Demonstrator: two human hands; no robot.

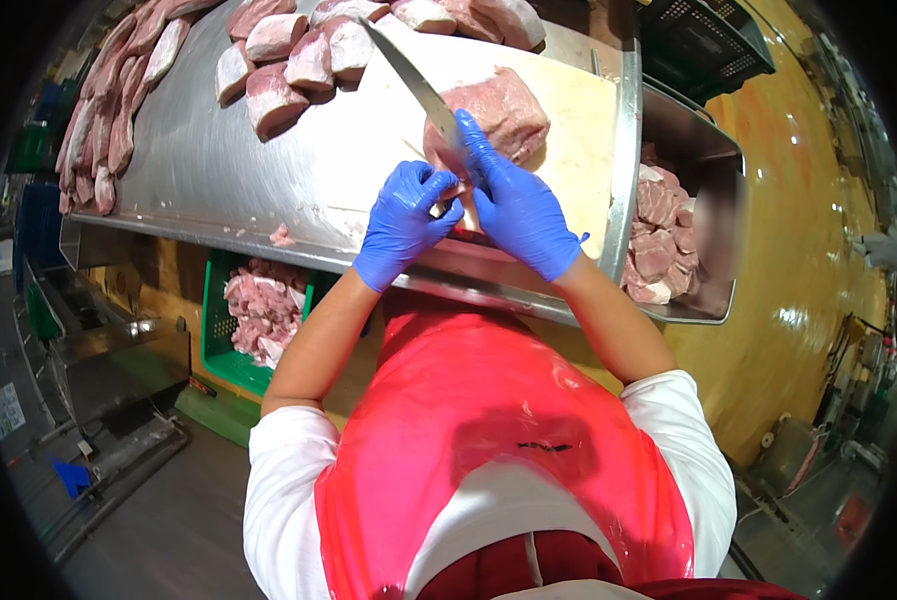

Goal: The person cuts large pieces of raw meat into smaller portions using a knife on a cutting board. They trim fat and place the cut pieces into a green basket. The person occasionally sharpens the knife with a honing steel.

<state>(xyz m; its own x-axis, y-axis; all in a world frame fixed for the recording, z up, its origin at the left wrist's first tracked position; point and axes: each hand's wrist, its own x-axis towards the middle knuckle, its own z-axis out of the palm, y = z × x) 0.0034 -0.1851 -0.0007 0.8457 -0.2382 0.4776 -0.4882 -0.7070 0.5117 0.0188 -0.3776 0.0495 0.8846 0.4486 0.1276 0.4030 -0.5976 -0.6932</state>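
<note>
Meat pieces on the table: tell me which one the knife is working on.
The large pink piece on the white cutting board, under the knife and the gloved right hand. The other pieces lie apart on the bare steel.

A steel table (pixel 218 170) carries a pale cutting board (pixel 558 90) with one pork slab (pixel 498 115) on it, a cluster of cut pork pieces (pixel 298 60) at its far side, and meat strips (pixel 108 110) along its left edge.
</note>
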